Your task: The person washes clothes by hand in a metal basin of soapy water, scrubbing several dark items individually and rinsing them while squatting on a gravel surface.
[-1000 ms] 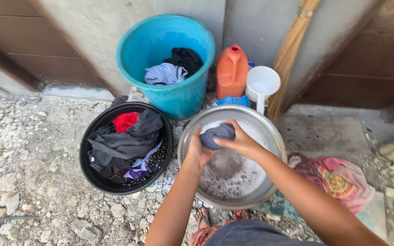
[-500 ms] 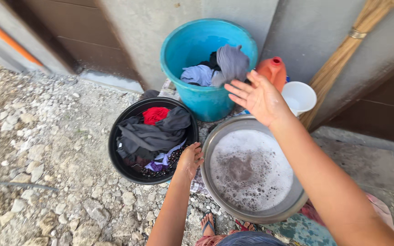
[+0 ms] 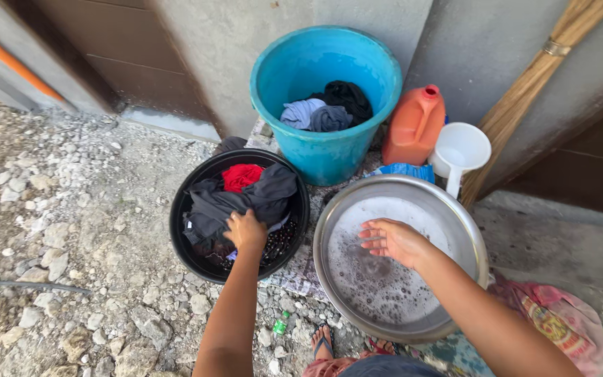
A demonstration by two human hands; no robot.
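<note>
Left hand (image 3: 244,230) now clamped on dark clothes (image 3: 239,202) in black tub (image 3: 183,251); right hand (image 3: 393,241), fingers apart, lowered over sudsy metal basin (image 3: 472,241); grey cloth landed in blue bucket (image 3: 329,157).

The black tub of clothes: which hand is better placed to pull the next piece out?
The left hand: it already rests on the dark clothes in the black tub. The right hand is spread open over the soapy metal basin, away from it.

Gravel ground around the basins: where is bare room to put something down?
Bare gravel ground lies left of the round black plastic basin, up to the wall. A concrete slab lies bare right of the round metal basin. Crowded: behind it, the orange plastic jug, white plastic dipper and blue plastic bucket.
</note>
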